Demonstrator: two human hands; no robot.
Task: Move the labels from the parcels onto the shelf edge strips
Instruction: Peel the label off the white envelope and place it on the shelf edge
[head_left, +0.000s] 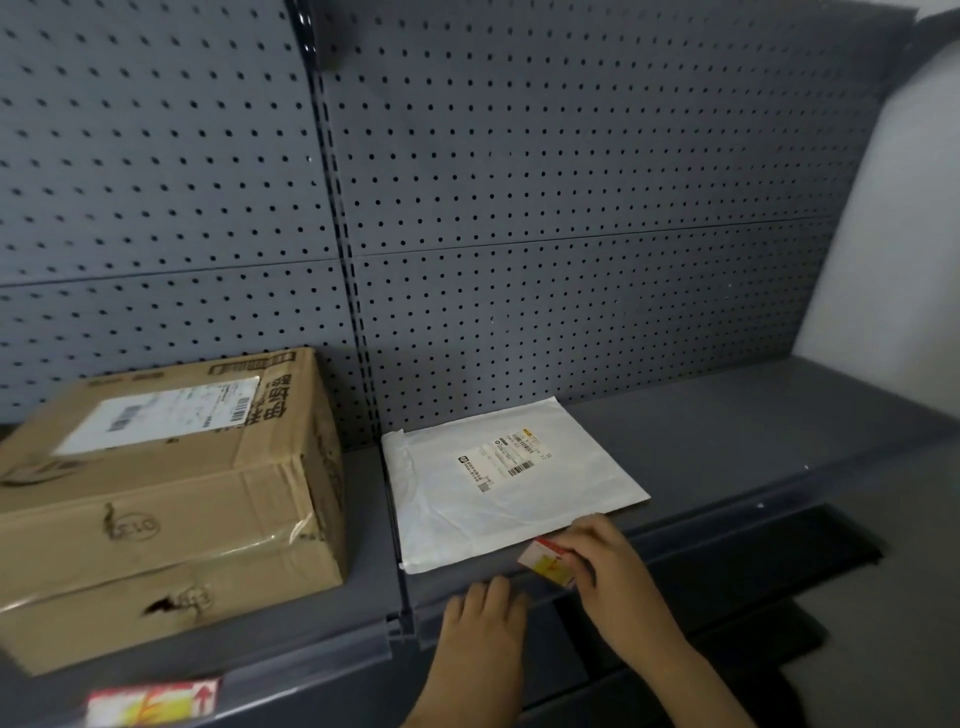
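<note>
While the right hand (605, 558) is pinching a small red, white and yellow label (550, 563) between its fingers (571, 543), the card is hanging at the front lip of the grey shelf (727, 431), just in front of the near edge of the white mailer (498, 483). The fingers are closing narrowly on the label's right end, and the rest of the label is sticking out to their left, tilted. The left hand (485, 610) is resting below and to the left of those fingers, its fingertips (488, 587) curling against the shelf edge strip (675, 540); whether they are gripping anything I cannot tell. The mailer is lying flat on the shelf just beyond the right fingers, carrying a printed shipping sticker (504, 457) on its face. Well to the left of both hands, a taped cardboard box (171, 493) is sitting on the neighbouring shelf section, with a white shipping sticker on top. Far to the lower left of the left fingers, a second red and yellow label (153, 701) is sitting in the edge strip in front of the box. A perforated grey back panel (519, 208) is rising behind everything.
</note>
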